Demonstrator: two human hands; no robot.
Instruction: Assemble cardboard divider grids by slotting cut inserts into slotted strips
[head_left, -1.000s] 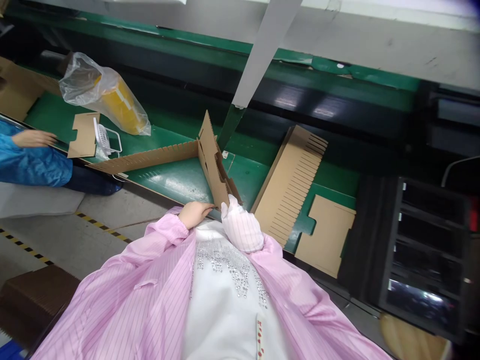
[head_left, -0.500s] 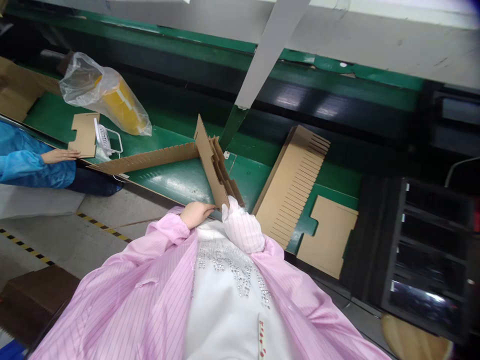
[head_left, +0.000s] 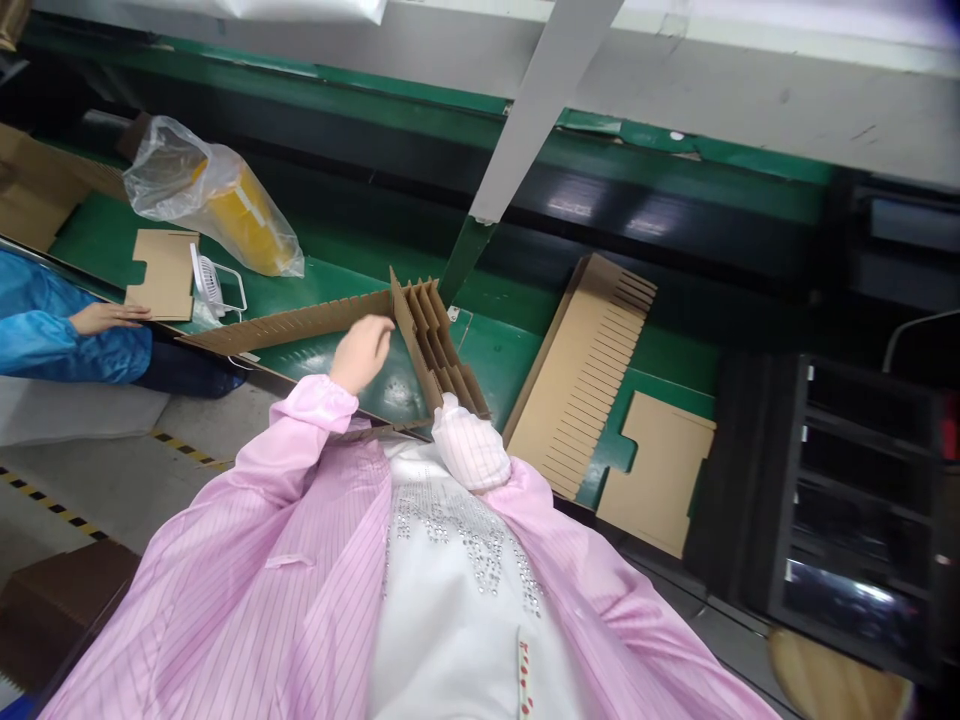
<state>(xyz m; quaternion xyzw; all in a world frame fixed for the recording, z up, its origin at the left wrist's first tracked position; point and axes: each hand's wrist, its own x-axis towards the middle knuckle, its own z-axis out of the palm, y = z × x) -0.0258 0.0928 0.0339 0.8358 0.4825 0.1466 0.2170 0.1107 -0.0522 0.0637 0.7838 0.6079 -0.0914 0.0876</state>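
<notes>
A brown cardboard divider [head_left: 444,350] with several parallel slotted strips stands on the green workbench in front of me. My right hand [head_left: 470,445], in a pale striped glove, grips its near end; the fingertips are partly hidden. My left hand [head_left: 363,354] is bare and raised just left of the divider, fingers loosely bent with nothing visible in them. Behind it, a long slotted cardboard strip [head_left: 300,321] runs leftward from the divider's far end. Close to my body, part of another cardboard edge [head_left: 401,428] shows at the bench rim.
Right of the divider lie a stack of slit cardboard strips [head_left: 581,375] and a notched cardboard sheet [head_left: 660,470]. Black trays [head_left: 862,520] stand farther right. Leftward are a white fan [head_left: 214,282], a bagged yellow object [head_left: 244,215] and a co-worker's hand [head_left: 109,316] by a notched sheet [head_left: 165,275].
My left hand has let go of the divider's near end and moved up and left. The divider's far end has tipped, showing more of its strips. My right hand shifted slightly left.
</notes>
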